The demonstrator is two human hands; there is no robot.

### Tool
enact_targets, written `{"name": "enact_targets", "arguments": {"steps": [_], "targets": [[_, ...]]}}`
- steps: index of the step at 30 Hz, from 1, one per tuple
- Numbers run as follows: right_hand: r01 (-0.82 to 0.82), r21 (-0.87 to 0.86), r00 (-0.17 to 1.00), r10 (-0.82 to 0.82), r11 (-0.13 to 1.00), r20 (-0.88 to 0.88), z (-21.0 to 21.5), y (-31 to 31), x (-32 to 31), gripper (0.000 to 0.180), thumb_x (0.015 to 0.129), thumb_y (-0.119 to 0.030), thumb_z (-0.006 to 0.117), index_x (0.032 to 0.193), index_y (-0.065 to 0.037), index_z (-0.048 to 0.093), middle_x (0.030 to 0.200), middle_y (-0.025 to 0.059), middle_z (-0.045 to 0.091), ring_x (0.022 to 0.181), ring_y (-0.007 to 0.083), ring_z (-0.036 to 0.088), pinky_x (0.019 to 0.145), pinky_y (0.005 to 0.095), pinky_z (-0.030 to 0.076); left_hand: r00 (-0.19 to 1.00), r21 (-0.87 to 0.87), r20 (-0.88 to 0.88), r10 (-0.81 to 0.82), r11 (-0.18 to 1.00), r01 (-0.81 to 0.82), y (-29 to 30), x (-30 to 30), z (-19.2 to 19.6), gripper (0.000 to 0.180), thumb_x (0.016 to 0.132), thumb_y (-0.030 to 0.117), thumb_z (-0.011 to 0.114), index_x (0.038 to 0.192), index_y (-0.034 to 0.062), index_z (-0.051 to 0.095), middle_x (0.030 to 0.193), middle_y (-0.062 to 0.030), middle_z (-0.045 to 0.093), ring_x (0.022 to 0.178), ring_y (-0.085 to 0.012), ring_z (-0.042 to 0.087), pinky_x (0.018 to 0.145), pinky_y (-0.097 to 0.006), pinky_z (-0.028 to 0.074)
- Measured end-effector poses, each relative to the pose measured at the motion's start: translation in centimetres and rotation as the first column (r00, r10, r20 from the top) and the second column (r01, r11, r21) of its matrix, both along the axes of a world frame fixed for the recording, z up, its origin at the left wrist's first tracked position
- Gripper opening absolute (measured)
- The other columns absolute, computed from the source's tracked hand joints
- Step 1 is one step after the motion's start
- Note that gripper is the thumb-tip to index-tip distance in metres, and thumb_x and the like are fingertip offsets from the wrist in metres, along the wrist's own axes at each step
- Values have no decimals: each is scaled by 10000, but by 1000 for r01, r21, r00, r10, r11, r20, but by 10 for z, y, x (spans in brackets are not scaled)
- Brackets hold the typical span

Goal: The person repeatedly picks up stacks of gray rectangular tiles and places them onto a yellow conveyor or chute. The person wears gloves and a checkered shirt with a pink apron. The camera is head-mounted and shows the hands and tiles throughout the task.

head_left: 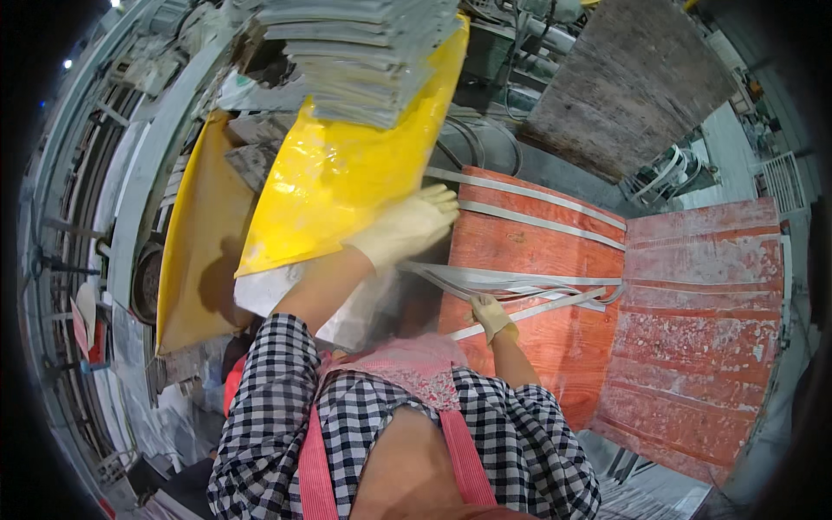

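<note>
Two gloved hands work here — the left hand (407, 227) lies spread flat on a yellow plastic sheet (347, 165), the right hand (490, 315) pinches grey strapping bands (520, 282) over an orange wrapped bundle (537, 286). Best to keep that band taut and flat. Behind the sheet sits a grey paper stack (364, 52); a red sign (87, 334) hangs far left.

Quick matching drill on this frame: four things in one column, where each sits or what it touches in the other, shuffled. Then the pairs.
1. left hand
2. right hand
3. paper stack
4. red board

a. on the yellow sheet
b. far right, bare
c. gripping a grey strap
d. pressed on the yellow sheet's edge

Pairs: 1-d, 2-c, 3-a, 4-b
</note>
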State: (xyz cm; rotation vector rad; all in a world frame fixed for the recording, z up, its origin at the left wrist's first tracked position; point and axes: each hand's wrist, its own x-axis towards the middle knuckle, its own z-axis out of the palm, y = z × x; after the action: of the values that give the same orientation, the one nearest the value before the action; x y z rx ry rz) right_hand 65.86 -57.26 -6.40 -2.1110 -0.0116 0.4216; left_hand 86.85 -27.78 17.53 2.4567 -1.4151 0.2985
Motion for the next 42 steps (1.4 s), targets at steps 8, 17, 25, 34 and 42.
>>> {"name": "enact_targets", "arguments": {"steps": [8, 17, 25, 34, 42], "targets": [[417, 35, 854, -378, 908, -357, 62, 90, -45, 492, 1055, -373, 481, 1352, 16, 533, 946, 152, 716, 954, 207, 683, 847, 405, 527, 838, -450, -536, 102, 806, -386, 152, -211, 13, 278, 997, 145, 591, 1201, -1, 710, 1283, -201, 690, 1265, -368, 615, 1108, -452, 464], [649, 523, 609, -790, 552, 77, 253, 234, -33, 396, 1093, -350, 491, 1338, -61, 605, 813, 41, 668, 834, 158, 612, 892, 343, 466, 510, -410, -732, 452, 306, -859, 326, -354, -34, 242, 983, 124, 600, 1150, 12, 733, 1170, -206, 735, 1147, -349, 689, 1025, -414, 518], [314, 540, 832, -500, 781, 240, 293, 318, 19, 418, 1118, -336, 487, 1345, -17, 633, 782, 14, 659, 736, 77, 580, 803, 268, 459, 575, -538, -677, 459, 224, -813, 327, -342, -27, 265, 1017, 114, 552, 1177, -19, 716, 1181, -172, 744, 1098, -290, 705, 965, -361, 529], [212, 449, 883, -367, 868, 293, 306, 397, 61, 467, 1110, -399, 480, 1363, -40, 639, 820, 71, 628, 810, 151, 606, 878, 321, 483, 496, -524, -658, 566, 128, -842, 387, -309, -8, 270, 1018, 164, 569, 1165, -6, 720, 1170, -169, 746, 1106, -311, 703, 977, -387, 532], [279, 421, 869, -413, 863, 270, 329, 446, 85, 478, 1101, -413, 448, 1361, -58, 636, 894, 81, 613, 925, 172, 587, 988, 383, 456, 81, -518, -681, 728, -401, -755, 592, -282, -31, 335, 973, 203, 643, 1240, 11, 704, 1141, -152, 753, 1040, -208, 708, 937, -340, 531]]}}
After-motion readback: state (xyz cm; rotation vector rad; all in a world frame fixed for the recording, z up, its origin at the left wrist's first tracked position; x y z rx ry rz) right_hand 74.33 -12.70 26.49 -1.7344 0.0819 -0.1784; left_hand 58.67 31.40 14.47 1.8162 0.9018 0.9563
